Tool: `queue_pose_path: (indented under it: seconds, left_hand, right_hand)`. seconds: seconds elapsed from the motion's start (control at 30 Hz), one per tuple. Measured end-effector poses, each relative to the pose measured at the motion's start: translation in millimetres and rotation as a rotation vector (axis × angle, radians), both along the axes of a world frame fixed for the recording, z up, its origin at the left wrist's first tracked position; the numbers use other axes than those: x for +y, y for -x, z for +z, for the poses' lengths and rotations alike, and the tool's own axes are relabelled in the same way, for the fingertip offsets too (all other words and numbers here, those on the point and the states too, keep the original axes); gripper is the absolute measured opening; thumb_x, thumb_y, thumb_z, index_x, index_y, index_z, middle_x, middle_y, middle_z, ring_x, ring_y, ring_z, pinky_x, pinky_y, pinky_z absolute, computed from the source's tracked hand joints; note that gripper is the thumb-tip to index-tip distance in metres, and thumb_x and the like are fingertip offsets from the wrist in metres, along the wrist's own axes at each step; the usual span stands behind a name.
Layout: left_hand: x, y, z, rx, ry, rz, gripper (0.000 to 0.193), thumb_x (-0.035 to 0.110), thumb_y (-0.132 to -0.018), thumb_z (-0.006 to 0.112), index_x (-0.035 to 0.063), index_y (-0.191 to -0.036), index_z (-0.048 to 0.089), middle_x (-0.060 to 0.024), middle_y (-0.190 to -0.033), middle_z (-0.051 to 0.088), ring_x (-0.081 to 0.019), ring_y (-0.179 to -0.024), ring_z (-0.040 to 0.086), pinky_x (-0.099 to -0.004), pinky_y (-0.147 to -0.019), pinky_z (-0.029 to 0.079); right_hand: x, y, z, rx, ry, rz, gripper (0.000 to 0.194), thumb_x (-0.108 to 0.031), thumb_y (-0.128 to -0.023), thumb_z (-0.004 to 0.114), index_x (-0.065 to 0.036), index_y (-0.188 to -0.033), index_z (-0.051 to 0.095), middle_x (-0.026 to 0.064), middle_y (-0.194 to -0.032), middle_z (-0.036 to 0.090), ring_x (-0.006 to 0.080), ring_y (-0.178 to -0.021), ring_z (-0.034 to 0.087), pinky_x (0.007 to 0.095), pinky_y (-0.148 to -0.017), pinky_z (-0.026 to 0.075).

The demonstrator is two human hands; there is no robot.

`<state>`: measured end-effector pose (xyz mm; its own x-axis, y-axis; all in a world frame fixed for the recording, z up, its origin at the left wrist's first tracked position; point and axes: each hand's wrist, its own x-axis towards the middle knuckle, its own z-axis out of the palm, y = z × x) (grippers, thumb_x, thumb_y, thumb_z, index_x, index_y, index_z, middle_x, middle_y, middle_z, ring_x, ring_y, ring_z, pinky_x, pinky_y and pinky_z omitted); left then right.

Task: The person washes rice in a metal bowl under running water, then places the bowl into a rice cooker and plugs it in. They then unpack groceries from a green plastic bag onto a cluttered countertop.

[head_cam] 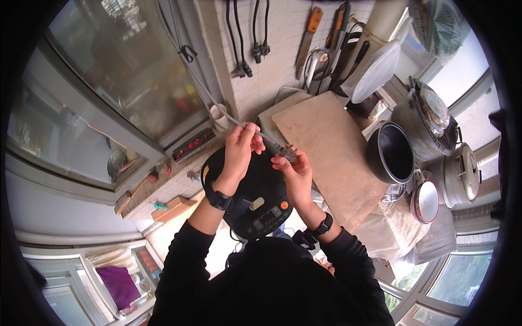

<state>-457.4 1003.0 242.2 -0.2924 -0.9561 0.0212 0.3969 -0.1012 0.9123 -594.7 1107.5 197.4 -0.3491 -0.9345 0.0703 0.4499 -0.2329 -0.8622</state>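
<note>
A grey power cord (208, 95) runs down from the upper left into my left hand (239, 151), which pinches it between thumb and fingers. At the cord's end is a dark plug (287, 152), held in the fingertips of my right hand (298, 173). Below both hands is a black rice cooker (261, 193) with a control panel and an orange button. Part of its lid is hidden by my left hand and wrist.
To the right lies a brown board (326, 150). Beyond it stand a black inner pot (392, 153), a red-rimmed white bowl (427, 202) and a lidded metal pot (458, 175). Black cords (257, 45) and an orange-handled saw (308, 38) hang on the tiled wall.
</note>
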Motion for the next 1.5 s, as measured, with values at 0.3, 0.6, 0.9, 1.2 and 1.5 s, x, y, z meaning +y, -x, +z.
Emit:
queue_pose_path:
  seconds: [0.3, 0.6, 0.9, 1.2, 1.5]
  left_hand:
    - [40.6, 35.4, 64.1, -0.417, 0.54, -0.211, 0.035, 0.026, -0.106, 0.059, 0.0013, -0.13, 0.062, -0.0114, -0.1, 0.075, -0.0162, -0.08, 0.07, -0.0298, -0.071, 0.055]
    - [-29.9, 86.9, 185.6, -0.677, 1.169, 0.377, 0.031, 0.016, -0.095, 0.066, 0.0032, -0.122, 0.06, -0.0151, -0.113, 0.064, -0.0364, -0.106, 0.062, -0.0441, -0.091, 0.052]
    - [-38.9, 90.5, 217.0, -0.945, 1.037, 0.285, 0.026, 0.024, -0.095, 0.067, 0.0071, -0.115, 0.065, -0.0101, -0.084, 0.071, -0.0334, -0.076, 0.07, -0.0432, -0.069, 0.055]
    - [-60.4, 76.5, 198.8, -1.029, 1.065, 0.344, 0.024, 0.023, -0.095, 0.067, 0.0072, -0.112, 0.065, -0.009, -0.084, 0.071, -0.0318, -0.073, 0.07, -0.0427, -0.067, 0.056]
    - [-102.1, 88.1, 197.2, -1.024, 0.988, 0.331, 0.026, 0.026, -0.095, 0.067, 0.0087, -0.115, 0.067, -0.0086, -0.085, 0.072, -0.028, -0.073, 0.069, -0.0408, -0.067, 0.054]
  right_hand:
    - [-52.8, 80.1, 114.3, 0.332, 0.319, -0.455, 0.044, -0.014, -0.101, 0.067, -0.001, -0.141, 0.053, 0.0097, -0.116, 0.068, 0.0172, -0.103, 0.067, 0.0311, -0.085, 0.058]
    - [-193.8, 130.3, 254.1, 0.519, 0.531, -0.608, 0.036, -0.015, -0.092, 0.079, 0.001, -0.116, 0.058, 0.006, -0.091, 0.066, 0.0112, -0.08, 0.064, 0.0257, -0.072, 0.053]
    - [-282.4, 142.2, 308.2, 0.91, 0.447, -0.647, 0.036, -0.023, -0.09, 0.081, 0.001, -0.111, 0.063, 0.0087, -0.086, 0.07, 0.0179, -0.077, 0.067, 0.0319, -0.072, 0.054]
    - [-323.1, 145.9, 308.6, 0.953, 0.578, -0.621, 0.032, -0.021, -0.089, 0.08, 0.001, -0.106, 0.064, 0.0119, -0.083, 0.071, 0.0239, -0.073, 0.068, 0.0345, -0.07, 0.055]
    - [-322.3, 154.2, 317.6, 1.092, 0.515, -0.572, 0.034, -0.024, -0.09, 0.081, 0.002, -0.106, 0.064, 0.0106, -0.084, 0.073, 0.0184, -0.075, 0.068, 0.0316, -0.072, 0.054]
